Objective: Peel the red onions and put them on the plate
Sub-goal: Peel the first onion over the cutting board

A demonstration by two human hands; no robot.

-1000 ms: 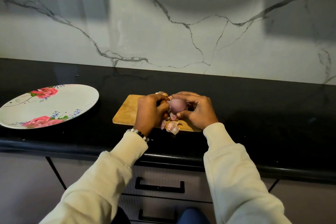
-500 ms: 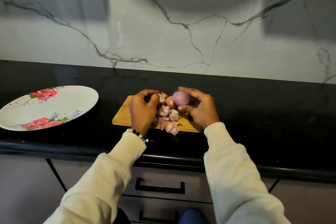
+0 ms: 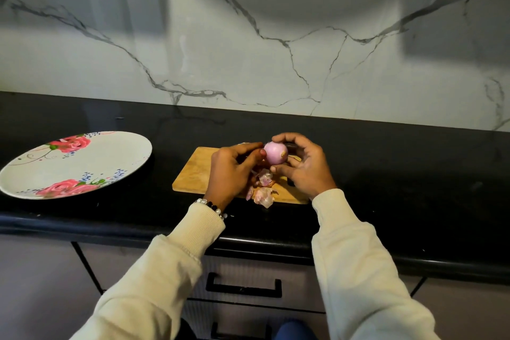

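While my right hand (image 3: 300, 165) is gripping the nearly peeled onion (image 3: 275, 152), my left hand (image 3: 231, 171) is pinching its last skin before I carry it to the plate (image 3: 138, 157) at left.

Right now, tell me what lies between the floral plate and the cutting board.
Head view: only bare black countertop lies between the floral plate and the wooden cutting board.

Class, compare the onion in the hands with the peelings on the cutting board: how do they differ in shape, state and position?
The onion is round, smooth and whole; the peelings are thin, crumpled scraps. The onion is held up by the right hand, the left hand touching it; the peelings lie loose on the cutting board. Both are pinkish purple.
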